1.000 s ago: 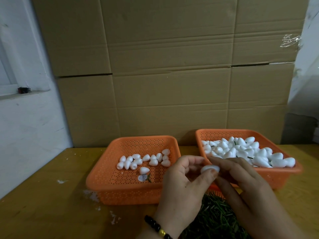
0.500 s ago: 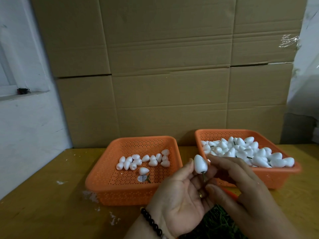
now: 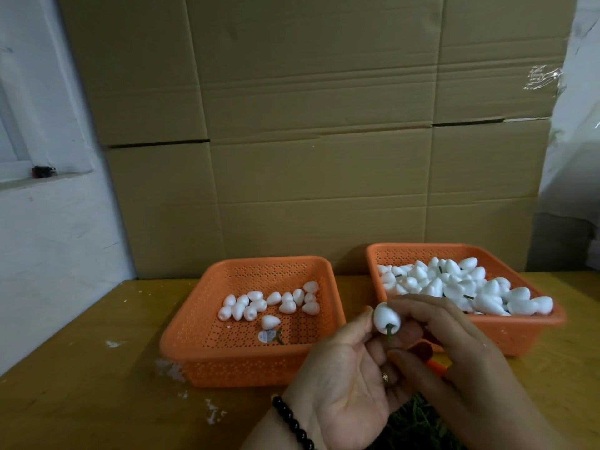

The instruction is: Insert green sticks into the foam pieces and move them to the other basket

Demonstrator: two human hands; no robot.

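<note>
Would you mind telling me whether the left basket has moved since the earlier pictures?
No. The left basket sits at the same spot below the cardboard seam.

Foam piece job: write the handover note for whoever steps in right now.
Left hand: palm up, thumb and fingers pinch the foam piece, green stick already in its base.
Right hand: fingers curled at the same piece.
Left basket: about sixteen plain pieces, plus a loose stick.
Right basket: heaped with stemmed pieces.
Green stick pile: near edge, under the hands.
Done: this piece is stemmed.
Left: drop it in the right basket, then stem the rest.
</note>
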